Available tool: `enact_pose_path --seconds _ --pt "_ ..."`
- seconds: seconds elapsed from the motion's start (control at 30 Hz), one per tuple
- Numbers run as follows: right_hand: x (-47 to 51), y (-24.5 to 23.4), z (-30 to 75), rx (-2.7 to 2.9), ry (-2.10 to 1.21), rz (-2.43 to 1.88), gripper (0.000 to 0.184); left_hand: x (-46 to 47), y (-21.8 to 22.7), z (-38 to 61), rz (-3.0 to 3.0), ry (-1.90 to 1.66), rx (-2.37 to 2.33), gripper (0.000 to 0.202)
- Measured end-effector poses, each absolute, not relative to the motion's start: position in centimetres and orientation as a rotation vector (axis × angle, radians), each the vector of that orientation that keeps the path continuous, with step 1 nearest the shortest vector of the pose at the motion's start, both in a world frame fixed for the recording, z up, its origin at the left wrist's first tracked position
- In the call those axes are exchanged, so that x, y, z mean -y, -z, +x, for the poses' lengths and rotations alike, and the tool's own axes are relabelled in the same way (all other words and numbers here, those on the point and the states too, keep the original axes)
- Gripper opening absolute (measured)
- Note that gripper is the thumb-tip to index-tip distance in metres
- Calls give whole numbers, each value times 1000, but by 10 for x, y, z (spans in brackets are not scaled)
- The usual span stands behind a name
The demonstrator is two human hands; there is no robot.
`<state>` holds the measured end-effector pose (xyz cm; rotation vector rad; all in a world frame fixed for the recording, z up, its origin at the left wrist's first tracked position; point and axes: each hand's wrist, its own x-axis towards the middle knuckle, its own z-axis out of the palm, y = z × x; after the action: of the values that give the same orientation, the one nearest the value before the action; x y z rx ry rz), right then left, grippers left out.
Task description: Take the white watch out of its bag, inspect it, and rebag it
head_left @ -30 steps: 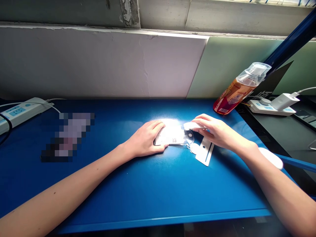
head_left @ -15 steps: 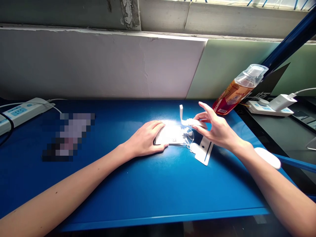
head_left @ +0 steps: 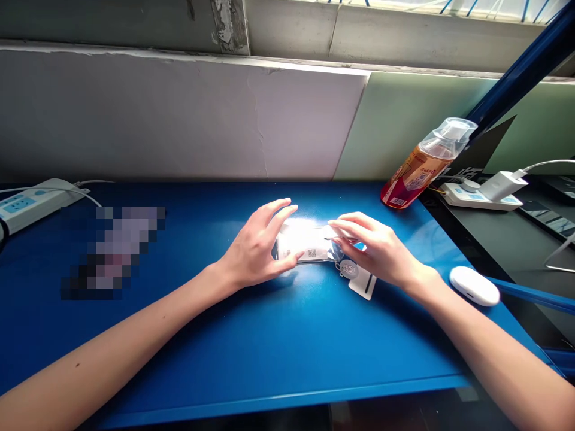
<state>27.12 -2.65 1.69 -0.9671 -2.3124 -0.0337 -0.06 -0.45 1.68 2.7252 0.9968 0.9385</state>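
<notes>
- Pouch (head_left: 299, 245), white-faced and clear-edged, lies flat on the blue desk (head_left: 269, 347), between the hands; glare washes out its upper face.
- Left hand (head_left: 256, 245) sits at pouch's left end. Grip wide: fingers raised and spread above pouch's far edge, thumb over its near edge. Cannot tell if the thumb touches.
- Right hand (head_left: 372, 245) is at pouch's right end. Grip narrow: fingertips pinch a small white strip (head_left: 333, 233) over that end. Contact between strip and pouch unclear.
- Step in hand, as judged: close handling of strip at pouch's right end, left hand not pressing firmly. Any next move there would seem to call for a steady pinch and pouch braced from the left; thin plastic could slide.
- Writing: 1 QR code (head_left: 312, 253) on pouch, fine print beside it too small to read. Disc (head_left: 349, 269), chained just right of pouch, carries raised characters, illegible.
- Tag (head_left: 362, 289), right of pouch and partly under the right hand: dark stripe, no readable words.
- Bottle (head_left: 413, 179), beyond pouch to the right: printed label, barcode near base, brand unreadable.
- Case (head_left: 474, 286), well right of pouch: plain white, no lettering visible.
</notes>
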Motion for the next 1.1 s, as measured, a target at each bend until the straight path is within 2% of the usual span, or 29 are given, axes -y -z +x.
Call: enact_pose_path --seconds 0.13,0.4,0.63,0.77,0.9,1.0,1.1 --pt "31 -15 263 2347 33 -969 22 12 -28 9 2911 -1079 -940 51" --pt "34 -16 258 2240 40 -914 27 10 -27 38 3045 -603 -962 33" --pt "37 -26 257 2066 -82 -878 24 15 -35 40 2513 -621 -856 31" --pt "23 -44 254 1777 -337 -850 29 18 -39 48 1838 -601 -725 36" --pt "2 -65 244 1597 -932 -907 31 17 -39 53 1188 -476 -496 45" --pt "-12 -73 236 1521 -1290 -898 32 15 -38 51 978 -418 -347 44" --pt "-22 -73 226 1433 -1489 -790 30 13 -37 51 906 -419 -285 41"
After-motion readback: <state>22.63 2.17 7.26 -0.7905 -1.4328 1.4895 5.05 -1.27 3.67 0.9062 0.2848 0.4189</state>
